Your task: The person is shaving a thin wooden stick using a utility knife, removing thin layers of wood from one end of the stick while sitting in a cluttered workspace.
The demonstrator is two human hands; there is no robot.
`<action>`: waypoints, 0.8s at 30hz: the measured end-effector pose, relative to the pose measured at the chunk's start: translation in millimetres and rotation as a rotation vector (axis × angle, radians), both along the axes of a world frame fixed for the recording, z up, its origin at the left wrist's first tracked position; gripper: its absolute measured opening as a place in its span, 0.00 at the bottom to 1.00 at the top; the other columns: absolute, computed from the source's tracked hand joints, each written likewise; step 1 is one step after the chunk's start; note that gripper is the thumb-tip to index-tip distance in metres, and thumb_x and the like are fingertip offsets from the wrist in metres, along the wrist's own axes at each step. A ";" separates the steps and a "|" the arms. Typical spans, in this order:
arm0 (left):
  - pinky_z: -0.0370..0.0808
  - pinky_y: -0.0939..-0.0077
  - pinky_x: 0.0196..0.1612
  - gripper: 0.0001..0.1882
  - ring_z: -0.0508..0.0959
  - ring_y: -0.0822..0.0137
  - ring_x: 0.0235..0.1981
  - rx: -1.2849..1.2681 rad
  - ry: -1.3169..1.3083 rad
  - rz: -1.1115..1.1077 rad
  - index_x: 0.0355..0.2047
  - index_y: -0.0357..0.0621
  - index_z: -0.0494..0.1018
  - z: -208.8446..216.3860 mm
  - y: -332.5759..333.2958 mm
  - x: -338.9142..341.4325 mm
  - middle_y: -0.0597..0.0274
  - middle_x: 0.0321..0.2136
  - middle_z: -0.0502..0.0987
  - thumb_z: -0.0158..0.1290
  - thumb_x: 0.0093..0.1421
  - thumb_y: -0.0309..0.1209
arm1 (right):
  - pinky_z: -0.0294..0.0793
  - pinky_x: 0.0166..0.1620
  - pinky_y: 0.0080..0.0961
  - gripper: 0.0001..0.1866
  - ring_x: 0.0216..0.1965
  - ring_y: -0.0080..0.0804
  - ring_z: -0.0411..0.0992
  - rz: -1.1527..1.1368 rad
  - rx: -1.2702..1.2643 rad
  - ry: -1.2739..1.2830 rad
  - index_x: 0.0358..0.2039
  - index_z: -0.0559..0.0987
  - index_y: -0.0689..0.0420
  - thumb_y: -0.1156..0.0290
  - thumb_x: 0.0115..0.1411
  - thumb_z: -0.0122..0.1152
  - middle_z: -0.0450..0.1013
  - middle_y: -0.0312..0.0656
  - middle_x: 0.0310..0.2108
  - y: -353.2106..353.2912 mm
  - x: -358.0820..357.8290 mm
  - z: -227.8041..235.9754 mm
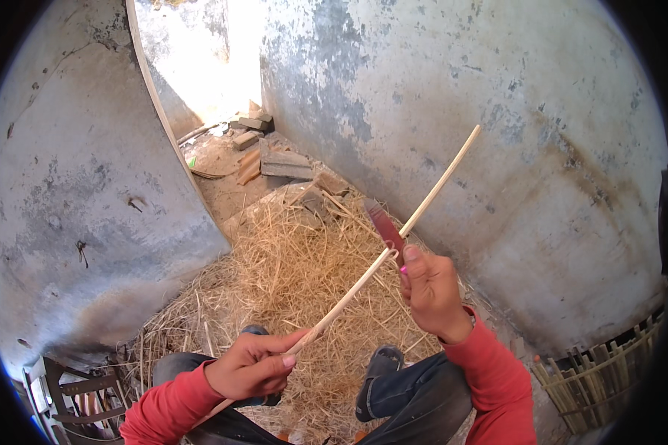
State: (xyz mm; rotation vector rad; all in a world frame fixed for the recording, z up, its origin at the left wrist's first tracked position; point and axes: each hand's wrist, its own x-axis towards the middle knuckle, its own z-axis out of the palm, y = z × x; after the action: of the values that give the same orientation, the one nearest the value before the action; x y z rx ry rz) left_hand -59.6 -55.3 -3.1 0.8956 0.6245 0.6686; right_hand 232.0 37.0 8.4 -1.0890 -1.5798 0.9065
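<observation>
A long, pale wooden stick [356, 288] runs slantwise from my lap up to the right, its far end raised in front of the wall. My left hand [258, 363] is closed round its lower part, thumb and forefinger along the wood. In my right hand [429, 289] is a knife [384, 222] with a dark reddish blade, its tip pointing up and to the left. The blade crosses the stick near the middle and seems to touch it. A thin curled shaving [393, 253] stands at the blade's edge. Most of the knife's handle is hidden by my fingers.
Pale shavings [297, 252] cover the floor around my feet. Broken bricks and slabs [286, 165] lie by the bright doorway. A worn wall [482, 89] rises close on the right, above a slatted basket [597, 378]. At lower left stands a dark chair-like frame [82, 397].
</observation>
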 end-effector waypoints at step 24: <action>0.53 0.83 0.17 0.26 0.51 0.81 0.12 -0.088 -0.038 0.032 0.69 0.45 0.54 17.7 19.2 17.1 0.76 0.13 0.52 0.41 0.73 0.31 | 0.62 0.21 0.28 0.21 0.15 0.24 0.62 0.369 -0.073 -0.126 0.37 0.81 0.63 0.60 0.73 0.46 0.62 0.38 0.13 -19.1 -43.0 -5.7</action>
State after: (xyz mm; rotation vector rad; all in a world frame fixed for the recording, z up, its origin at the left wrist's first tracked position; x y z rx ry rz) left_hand -42.5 -36.1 14.6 0.7912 0.6306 0.6799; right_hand 189.0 17.9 2.7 -0.9338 -1.9040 1.1653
